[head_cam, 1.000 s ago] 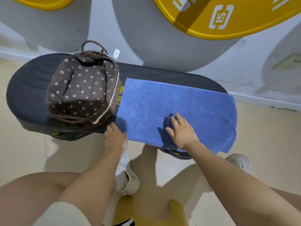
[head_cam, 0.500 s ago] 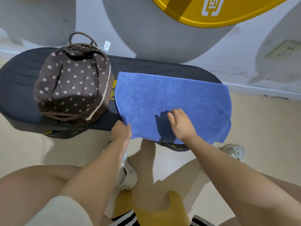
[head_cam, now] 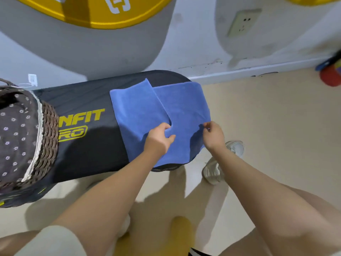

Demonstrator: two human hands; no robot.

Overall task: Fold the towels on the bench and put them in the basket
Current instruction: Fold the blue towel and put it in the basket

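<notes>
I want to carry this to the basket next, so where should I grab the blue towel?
Probably pinch the blue towel along its near edge, which overhangs the bench, coming from the front; both layers meet there, so the fold holds.

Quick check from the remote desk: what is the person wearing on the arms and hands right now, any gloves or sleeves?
No gloves: the left hand and right hand are bare, as are both forearms. A pale cream short sleeve shows at the left upper arm, near the bottom edge. No watch or wristband shows. Whether a ring is worn cannot be told here.
</notes>
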